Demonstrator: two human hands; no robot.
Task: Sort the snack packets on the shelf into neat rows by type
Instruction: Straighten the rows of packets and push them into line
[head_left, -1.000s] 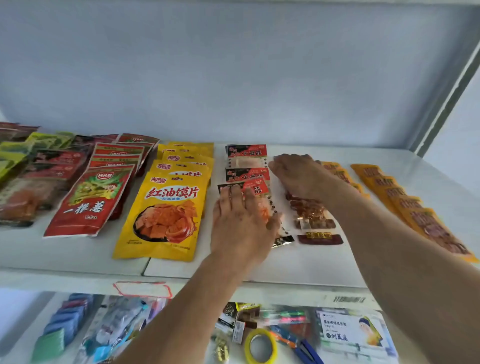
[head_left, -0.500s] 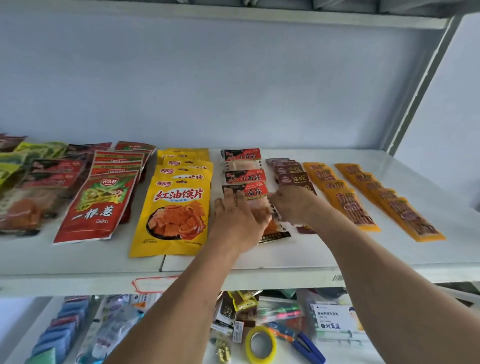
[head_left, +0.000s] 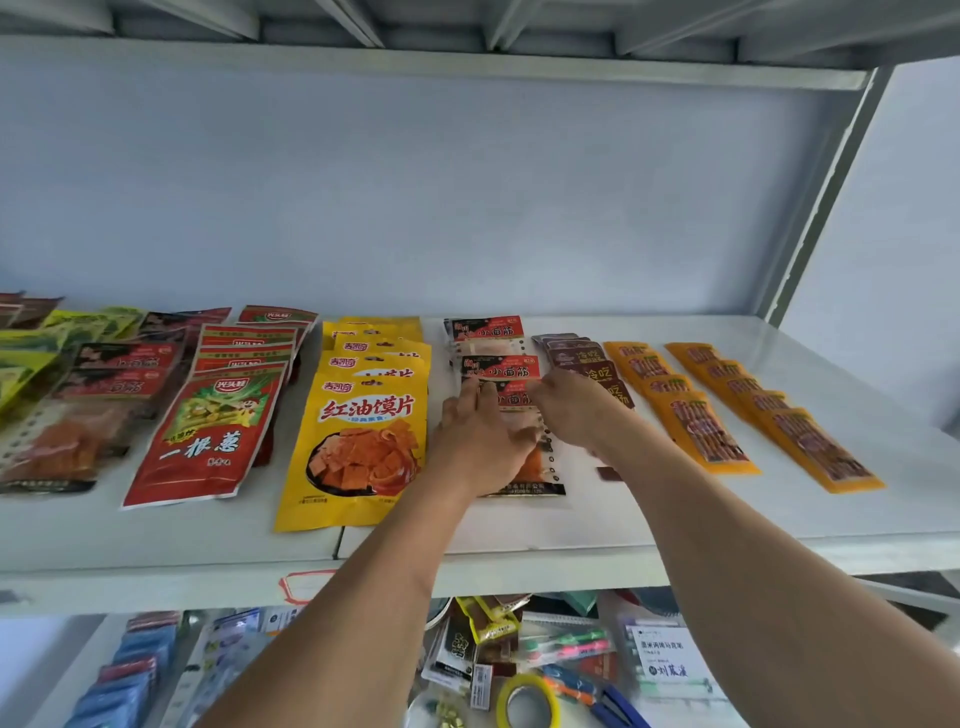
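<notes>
White shelf was laid with snack packets in rows. Nearest red-and-clear gluten packet — front of middle row — was pressed flat by left hand, fingers straight and together. Its right edge was touched by right hand; finger state could not be told. Yellow chip packets lay just left, orange strip packets right.

Shelf: smooth white board, faint sheen; grey metal ribs on the underside of the shelf above. Yellow packets: glossy plastic film. Red packets: glossy film, slightly creased. Red-topped clear packets: transparent plastic below a printed band. Orange packets, right: shiny film. Tape roll, lower shelf: glossy yellow.
</notes>
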